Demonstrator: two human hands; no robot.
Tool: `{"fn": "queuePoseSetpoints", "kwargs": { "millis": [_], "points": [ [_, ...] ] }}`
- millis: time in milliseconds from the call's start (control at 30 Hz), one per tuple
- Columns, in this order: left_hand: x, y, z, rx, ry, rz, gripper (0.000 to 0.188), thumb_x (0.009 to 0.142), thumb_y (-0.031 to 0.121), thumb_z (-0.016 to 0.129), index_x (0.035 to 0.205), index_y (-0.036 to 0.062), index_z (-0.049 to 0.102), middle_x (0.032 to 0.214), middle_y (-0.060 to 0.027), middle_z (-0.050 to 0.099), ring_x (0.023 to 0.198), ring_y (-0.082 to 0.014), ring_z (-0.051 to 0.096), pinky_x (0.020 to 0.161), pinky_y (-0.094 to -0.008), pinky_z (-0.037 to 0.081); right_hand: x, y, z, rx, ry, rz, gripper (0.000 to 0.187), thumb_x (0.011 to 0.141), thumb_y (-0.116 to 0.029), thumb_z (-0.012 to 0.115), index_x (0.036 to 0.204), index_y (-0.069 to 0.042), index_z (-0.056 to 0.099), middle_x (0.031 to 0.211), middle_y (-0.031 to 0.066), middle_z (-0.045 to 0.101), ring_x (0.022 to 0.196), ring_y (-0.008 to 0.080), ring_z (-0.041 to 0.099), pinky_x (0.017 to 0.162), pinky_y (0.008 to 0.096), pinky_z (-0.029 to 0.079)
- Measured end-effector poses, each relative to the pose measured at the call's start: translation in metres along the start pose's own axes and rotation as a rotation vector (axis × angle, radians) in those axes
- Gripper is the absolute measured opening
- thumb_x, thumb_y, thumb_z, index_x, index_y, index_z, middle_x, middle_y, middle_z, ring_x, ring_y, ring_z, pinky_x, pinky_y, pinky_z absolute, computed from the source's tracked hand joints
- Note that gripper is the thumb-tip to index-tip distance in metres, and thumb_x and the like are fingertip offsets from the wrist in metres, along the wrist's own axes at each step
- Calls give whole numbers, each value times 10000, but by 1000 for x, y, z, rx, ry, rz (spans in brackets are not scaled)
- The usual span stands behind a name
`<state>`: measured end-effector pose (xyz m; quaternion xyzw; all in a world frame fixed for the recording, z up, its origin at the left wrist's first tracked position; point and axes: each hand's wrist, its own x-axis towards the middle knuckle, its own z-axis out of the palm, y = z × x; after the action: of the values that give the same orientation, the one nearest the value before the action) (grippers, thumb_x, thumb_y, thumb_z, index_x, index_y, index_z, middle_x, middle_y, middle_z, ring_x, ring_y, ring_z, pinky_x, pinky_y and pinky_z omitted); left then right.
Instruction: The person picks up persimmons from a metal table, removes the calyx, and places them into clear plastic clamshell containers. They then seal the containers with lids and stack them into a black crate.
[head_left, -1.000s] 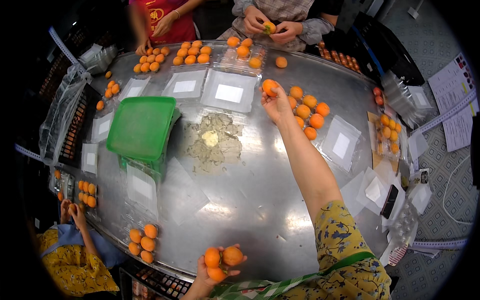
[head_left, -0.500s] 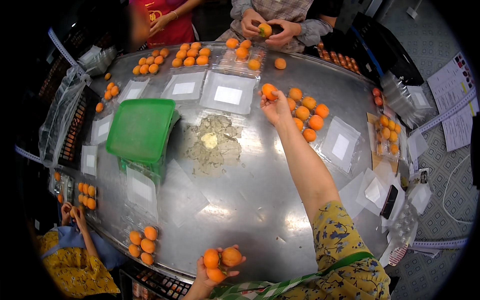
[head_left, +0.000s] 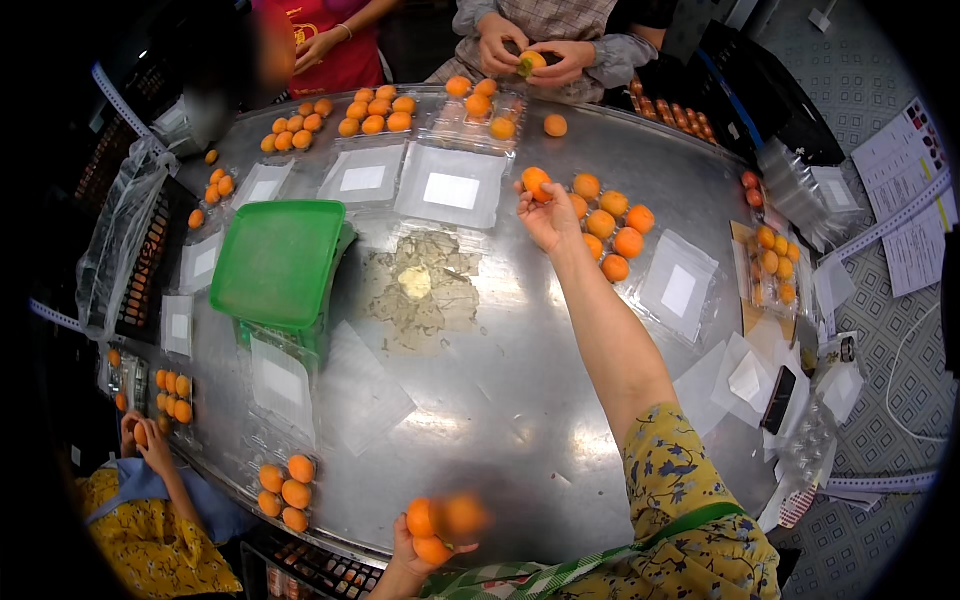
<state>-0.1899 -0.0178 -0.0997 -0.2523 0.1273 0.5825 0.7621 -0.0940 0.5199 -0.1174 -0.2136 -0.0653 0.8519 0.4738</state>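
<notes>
Fruit-packing workshop: steel table (head_left: 520,420), clamshell trays (head_left: 452,187), oranges (head_left: 610,225).

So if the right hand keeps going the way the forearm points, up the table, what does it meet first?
Probably the clear plastic tray with a white label, just beyond the right hand, which holds an orange fruit in its fingers. The hand's height over the steel table is unclear, so it might pass above.

The left hand (head_left: 415,550) hides part of its blurred orange fruits (head_left: 445,522).
</notes>
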Motion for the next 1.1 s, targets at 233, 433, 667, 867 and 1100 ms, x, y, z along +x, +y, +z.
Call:
{"fn": "queuePoseSetpoints", "kwargs": {
  "millis": [233, 433, 667, 867, 1100],
  "points": [
    [1, -2, 3, 9, -5, -33, 503, 717, 415, 743, 1117, 137, 617, 1413, -158, 292, 1301, -493, 248, 894, -674, 431, -10, -3, -4, -118, -39, -54, 247, 840, -31, 562, 1078, -40, 494, 1014, 202, 573, 744, 150, 549, 654, 249, 490],
    [2, -9, 7, -31, -44, -43, 459, 751, 414, 697, 1120, 152, 616, 1408, -155, 309, 1290, -503, 263, 886, -694, 419, -81, -7, 7, -361, -163, 38, 448, 830, 16, 548, 1233, -124, 410, 950, 137, 568, 679, 122, 548, 608, 248, 472],
    [2, -17, 10, -40, -29, -85, 456, 773, 400, 674, 1132, 127, 604, 1409, -172, 305, 1278, -512, 279, 876, -702, 418, -146, -17, 16, -751, -112, -89, 574, 776, -21, 636, 1281, -115, 381, 915, 92, 538, 606, 109, 493, 573, 248, 439],
    [0, -22, 15, 4, -76, -83, 479, 774, 411, 681, 1153, 129, 596, 1411, -172, 299, 1278, -508, 283, 881, -695, 421, -153, -21, 14, -942, -55, -254, 609, 757, -29, 658, 1289, -115, 373, 954, 81, 519, 620, 112, 512, 571, 256, 457],
    [-3, -26, 19, 51, -111, -71, 499, 785, 437, 667, 1187, 155, 582, 1424, -159, 279, 1278, -504, 287, 881, -681, 433, -185, -22, 13, -651, -179, -121, 536, 805, -101, 603, 1286, -92, 368, 834, 86, 567, 590, 121, 520, 552, 254, 452]
  ]
}}
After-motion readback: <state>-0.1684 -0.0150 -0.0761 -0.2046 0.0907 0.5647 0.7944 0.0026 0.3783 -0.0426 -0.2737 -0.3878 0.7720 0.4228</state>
